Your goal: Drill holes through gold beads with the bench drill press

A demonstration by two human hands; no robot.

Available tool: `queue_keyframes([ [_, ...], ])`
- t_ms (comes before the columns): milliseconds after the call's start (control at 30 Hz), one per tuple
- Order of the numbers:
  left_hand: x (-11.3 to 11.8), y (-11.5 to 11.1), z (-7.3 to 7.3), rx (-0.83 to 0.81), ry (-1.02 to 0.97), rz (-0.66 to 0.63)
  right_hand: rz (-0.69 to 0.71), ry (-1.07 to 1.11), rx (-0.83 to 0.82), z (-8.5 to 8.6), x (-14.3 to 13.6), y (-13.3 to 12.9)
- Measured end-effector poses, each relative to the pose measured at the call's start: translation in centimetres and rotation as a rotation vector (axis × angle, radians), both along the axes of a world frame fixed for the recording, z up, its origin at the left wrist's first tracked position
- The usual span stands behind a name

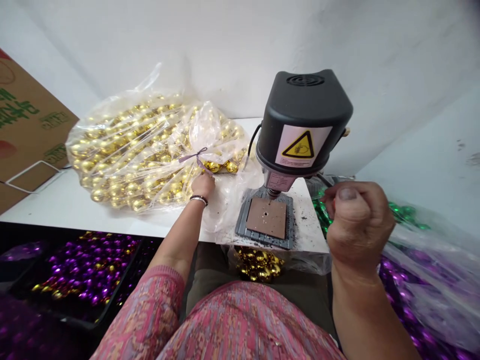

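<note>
A black bench drill press (pixel 305 120) stands on the white table, its bit above a brown block (pixel 267 218) with a small hole, on a grey base. Closed in a fist, my right hand (pixel 358 215) grips the press's lever (pixel 324 180); a bit of red shows at the fingers. My left hand (pixel 203 186) reaches forward with its fingers curled and mostly hidden. Just beyond its fingertips lie shiny gold balls (pixel 213 166) at the bag's side. What those fingers hold cannot be made out. A large clear bag (pixel 123 150) of gold balls, tied with a purple ribbon (pixel 195 156), lies beside that hand.
Dark shavings (pixel 304 218) litter the table (pixel 45 207) around the base. Gold balls (pixel 259 262) hang in plastic below its front edge. Black bins with purple balls (pixel 90 270) are lower left; bags of green and purple balls (pixel 403 295) are right. A cardboard box (pixel 32 125) stands left.
</note>
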State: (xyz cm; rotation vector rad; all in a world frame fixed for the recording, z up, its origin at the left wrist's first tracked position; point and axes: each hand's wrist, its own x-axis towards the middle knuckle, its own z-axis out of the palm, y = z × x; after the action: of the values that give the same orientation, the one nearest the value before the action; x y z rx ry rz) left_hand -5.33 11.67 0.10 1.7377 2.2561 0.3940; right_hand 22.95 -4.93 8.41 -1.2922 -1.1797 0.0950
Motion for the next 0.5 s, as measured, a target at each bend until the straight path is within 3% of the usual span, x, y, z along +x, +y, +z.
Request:
queue_keyframes([
  [267,1.3,-2.7,-0.2,-0.133,-0.190,-0.146,0.010,-0.039,0.048,-0.7,0.4,0.2],
  [500,2.0,-8.6,3.5,0.002,-1.061,-0.281,0.025,-0.026,0.065,-1.0,0.5,0.4],
])
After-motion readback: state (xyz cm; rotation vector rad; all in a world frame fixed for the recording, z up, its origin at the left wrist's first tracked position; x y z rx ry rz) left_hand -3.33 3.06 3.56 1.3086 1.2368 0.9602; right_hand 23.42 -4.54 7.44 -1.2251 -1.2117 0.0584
